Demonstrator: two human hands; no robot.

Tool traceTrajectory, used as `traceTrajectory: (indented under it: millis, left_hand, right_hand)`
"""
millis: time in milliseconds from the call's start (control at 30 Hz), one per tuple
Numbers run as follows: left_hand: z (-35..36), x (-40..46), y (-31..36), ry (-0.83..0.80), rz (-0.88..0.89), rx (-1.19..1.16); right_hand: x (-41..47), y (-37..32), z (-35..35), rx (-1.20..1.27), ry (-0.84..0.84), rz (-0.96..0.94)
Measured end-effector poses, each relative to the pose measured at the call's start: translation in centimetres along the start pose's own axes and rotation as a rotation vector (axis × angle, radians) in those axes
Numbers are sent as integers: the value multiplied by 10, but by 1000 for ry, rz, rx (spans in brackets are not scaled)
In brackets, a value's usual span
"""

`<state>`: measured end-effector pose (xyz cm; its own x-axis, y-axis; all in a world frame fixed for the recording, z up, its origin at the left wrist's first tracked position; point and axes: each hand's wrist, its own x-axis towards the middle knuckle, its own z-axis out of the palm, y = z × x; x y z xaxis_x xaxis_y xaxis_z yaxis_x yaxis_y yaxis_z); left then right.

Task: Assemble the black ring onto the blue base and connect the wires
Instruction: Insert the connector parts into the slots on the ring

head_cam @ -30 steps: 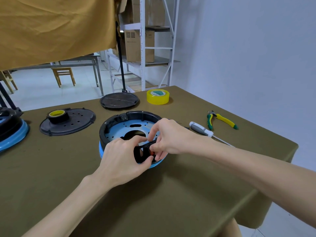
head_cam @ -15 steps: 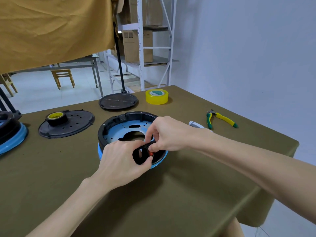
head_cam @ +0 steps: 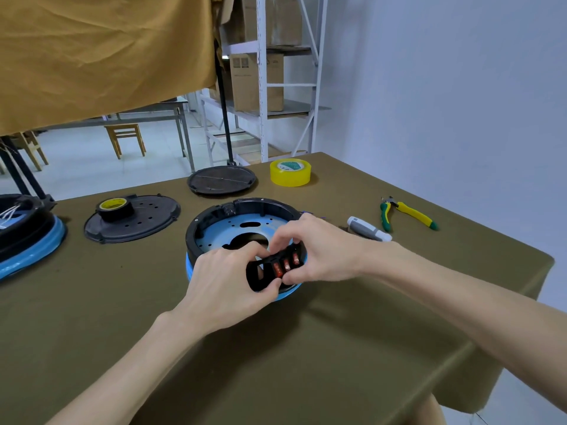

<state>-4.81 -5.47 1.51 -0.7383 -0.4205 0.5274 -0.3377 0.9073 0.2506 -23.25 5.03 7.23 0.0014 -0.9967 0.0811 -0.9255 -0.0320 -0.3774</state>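
Observation:
A black ring (head_cam: 214,216) sits on the round blue base (head_cam: 227,233) in the middle of the olive table. At the ring's near edge is a black slotted connector block (head_cam: 270,271) with red terminals showing in three slots. My left hand (head_cam: 227,283) grips the block's left end, thumb under it. My right hand (head_cam: 319,250) pinches its right end from above, fingers curled over the slots. A thin blue wire (head_cam: 308,213) peeks out behind my right hand.
A grey-handled screwdriver (head_cam: 368,230) and yellow-green pliers (head_cam: 405,214) lie at the right. Yellow tape (head_cam: 290,172) and a black disc (head_cam: 222,180) sit at the back. A black perforated cover (head_cam: 144,219) carries a tape roll (head_cam: 114,207). Another blue-black unit (head_cam: 27,240) is at far left.
The connector block has turned more toward me, so three red terminals show instead of one. Both hands stay on it at the ring's near edge.

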Motion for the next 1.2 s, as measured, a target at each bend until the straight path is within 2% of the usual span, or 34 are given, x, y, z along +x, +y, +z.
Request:
traceTrajectory:
  millis: [133, 467, 667, 767, 867, 1200]
  left_hand:
    - [1, 0, -2, 1, 13, 5]
    - [-1, 4, -11, -80, 15, 34]
    - [1, 6, -9, -118, -27, 74]
    - [0, 5, -9, -133, -40, 42]
    - [-3, 4, -10, -135, -44, 24]
    - [-1, 1, -9, -94, -20, 20]
  right_hand:
    - [2, 4, 5, -5, 32, -40]
    - [19, 8, -2, -66, -27, -58]
    - [20, 3, 6, -150, 41, -82]
    - [22, 0, 2, -99, -35, -72]
    - [21, -1, -1, -141, -40, -111]
    - [11, 12, -4, 91, 31, -114]
